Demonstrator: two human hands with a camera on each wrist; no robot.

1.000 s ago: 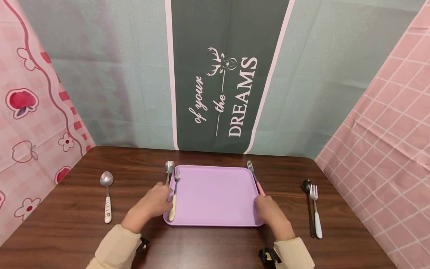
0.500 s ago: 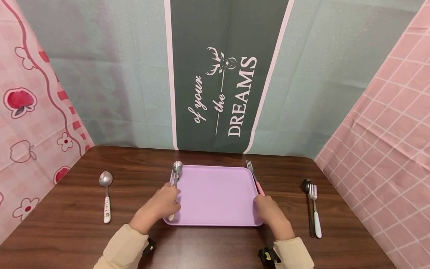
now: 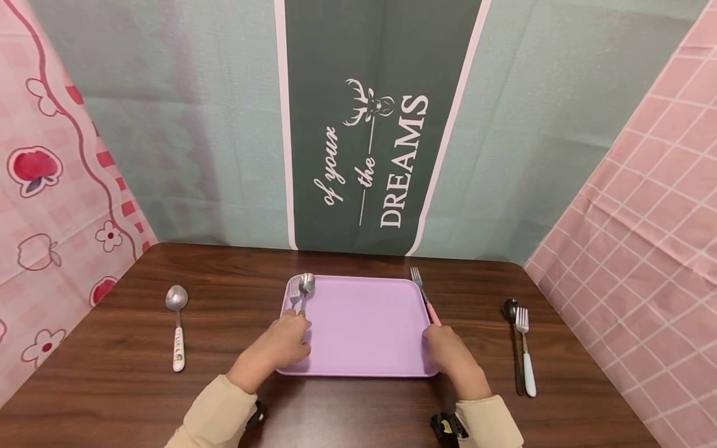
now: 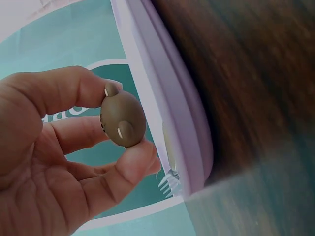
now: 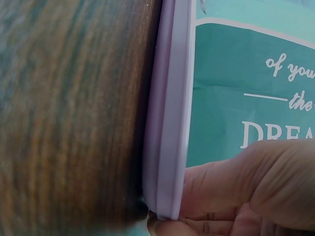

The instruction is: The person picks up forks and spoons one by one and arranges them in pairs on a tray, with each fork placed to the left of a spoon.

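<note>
In the head view my left hand (image 3: 282,342) is over the left part of a lilac tray (image 3: 364,323). It pinches a spoon (image 3: 307,283) whose brown, rounded handle end (image 4: 123,118) has two small ear-like bumps, seen between thumb and fingers in the left wrist view. Just left of the spoon lies a fork (image 3: 294,290) on the tray, its handle mostly hidden under that hand. My right hand (image 3: 450,354) holds the tray's right edge near the front corner, thumb on the inner side and fingers outside in the right wrist view.
A pink-handled fork (image 3: 430,311) lies along the tray's right side. Further right on the wooden table (image 3: 347,410) are a dark spoon (image 3: 511,311) and a white-handled fork (image 3: 526,354). A white-handled spoon (image 3: 177,323) lies at the left. Cloth hangs behind and at both sides.
My left hand has carried the spoon rightward from beside the tray's left edge, across the fork, to over the tray just right of it. My right hand has stayed at the tray's edge.
</note>
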